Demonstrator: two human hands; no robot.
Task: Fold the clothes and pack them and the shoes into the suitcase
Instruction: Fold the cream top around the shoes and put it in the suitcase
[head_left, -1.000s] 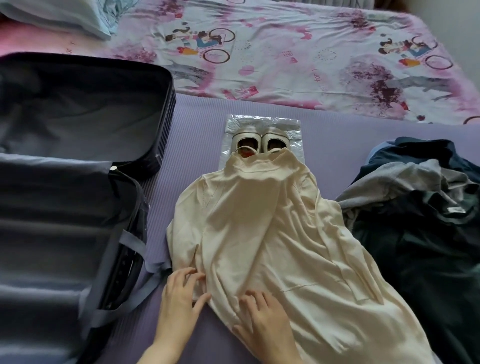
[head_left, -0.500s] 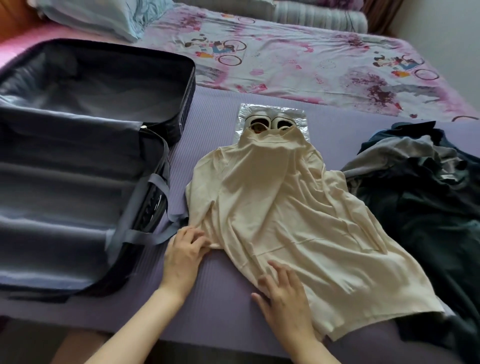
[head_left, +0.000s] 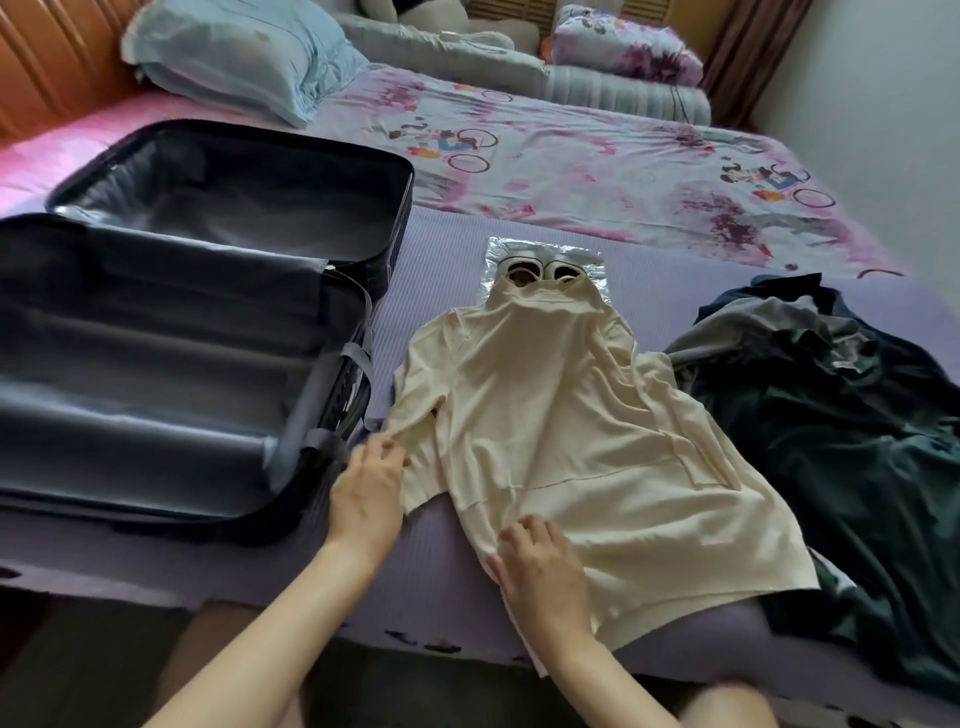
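A cream shirt (head_left: 561, 415) lies spread on the purple mat, its far end draped over a pair of white shoes (head_left: 537, 270) in a clear plastic bag. My left hand (head_left: 369, 488) pinches the shirt's left sleeve edge. My right hand (head_left: 540, 566) lies on the shirt's near hem, its fingers slightly bent. An open dark suitcase (head_left: 358, 358) with grey lining lies to the left, nothing inside either half. A heap of dark green and grey clothes (head_left: 841, 426) sits to the right.
The purple mat (head_left: 447, 291) covers the near part of a bed with a pink patterned sheet (head_left: 597, 171). A blue pillow (head_left: 239, 57) and rolled bedding (head_left: 597, 78) lie at the far side. The mat's near edge runs just below my hands.
The view has pulled back and risen, showing more of the bed. My left hand has moved outward along the left sleeve; my right hand has slid down towards the near hem.
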